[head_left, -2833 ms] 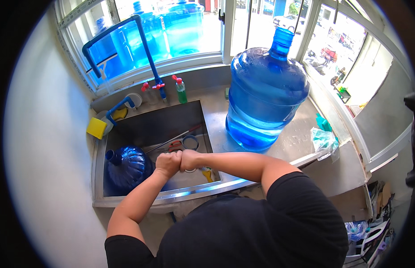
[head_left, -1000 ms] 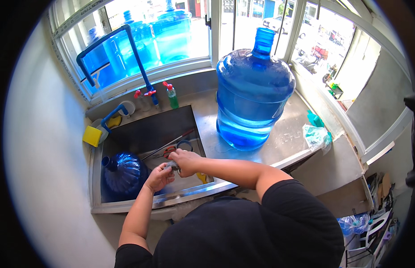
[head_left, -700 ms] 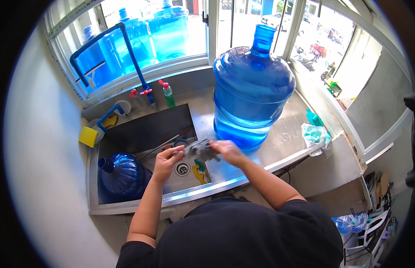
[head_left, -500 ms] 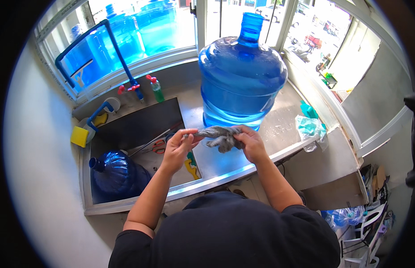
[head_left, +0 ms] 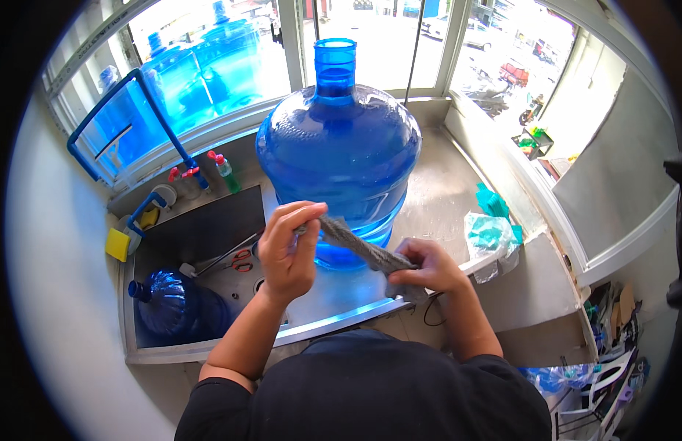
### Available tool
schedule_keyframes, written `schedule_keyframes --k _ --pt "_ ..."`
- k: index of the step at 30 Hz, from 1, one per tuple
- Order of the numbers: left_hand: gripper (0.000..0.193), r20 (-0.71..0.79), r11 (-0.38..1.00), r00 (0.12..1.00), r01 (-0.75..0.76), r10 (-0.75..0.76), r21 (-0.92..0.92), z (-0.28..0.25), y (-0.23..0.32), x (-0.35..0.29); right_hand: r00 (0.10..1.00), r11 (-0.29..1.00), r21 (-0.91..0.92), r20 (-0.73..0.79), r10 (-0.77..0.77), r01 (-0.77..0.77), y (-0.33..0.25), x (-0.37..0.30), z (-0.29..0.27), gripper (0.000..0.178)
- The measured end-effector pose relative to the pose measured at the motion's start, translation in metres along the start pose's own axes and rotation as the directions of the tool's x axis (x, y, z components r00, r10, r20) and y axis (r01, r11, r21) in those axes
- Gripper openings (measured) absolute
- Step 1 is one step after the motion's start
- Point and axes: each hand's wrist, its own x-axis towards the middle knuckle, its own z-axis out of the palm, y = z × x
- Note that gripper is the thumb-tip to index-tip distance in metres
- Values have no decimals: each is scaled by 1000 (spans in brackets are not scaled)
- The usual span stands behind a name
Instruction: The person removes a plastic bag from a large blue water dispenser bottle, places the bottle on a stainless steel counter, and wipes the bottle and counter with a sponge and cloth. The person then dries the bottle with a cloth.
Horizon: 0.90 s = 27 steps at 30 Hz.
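A grey cloth [head_left: 361,247], bunched into a narrow strip, stretches between my two hands above the steel counter [head_left: 341,290]. My left hand [head_left: 286,253] pinches its upper end between thumb and fingers. The lower end is gripped by my right hand [head_left: 431,266], with a loose part hanging below the fingers. Just beyond the cloth stands a large blue water jug [head_left: 339,143], upright, its neck uncapped and water inside. The cloth and my left fingers cover part of the jug's lower side.
Left of the counter is a sink [head_left: 231,213] holding a smaller blue jug [head_left: 175,301], red-handled scissors [head_left: 242,261] and a long rod. A green spray bottle [head_left: 224,173], blue pipe [head_left: 161,114] and yellow sponge [head_left: 117,244] line its edges. A plastic bag [head_left: 491,239] lies at right.
The cloth has gone from a twisted bundle to a longer slanting strip. My left hand is raised, my right hand slightly lower and farther right. The view has shifted, placing the large jug farther left.
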Motion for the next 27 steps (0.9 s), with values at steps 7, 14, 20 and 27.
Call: schedule_keyframes --k 7,14,20,27 --pt "23 5 988 992 -126 126 84 16 24 28 930 889 -368 -134 -342 274 -58 0 -85 14" --pt "61 -134 772 991 105 -25 627 15 21 69 495 640 -733 -478 -725 230 -121 96 -88 62" --pt "90 -129 694 878 448 -462 564 10 -1 60 736 448 -880 -199 -647 156 -116 142 -52 108" --pt "102 -28 846 849 528 -527 78 -14 -2 57 914 443 -812 254 -317 380 -165 223 -88 135"
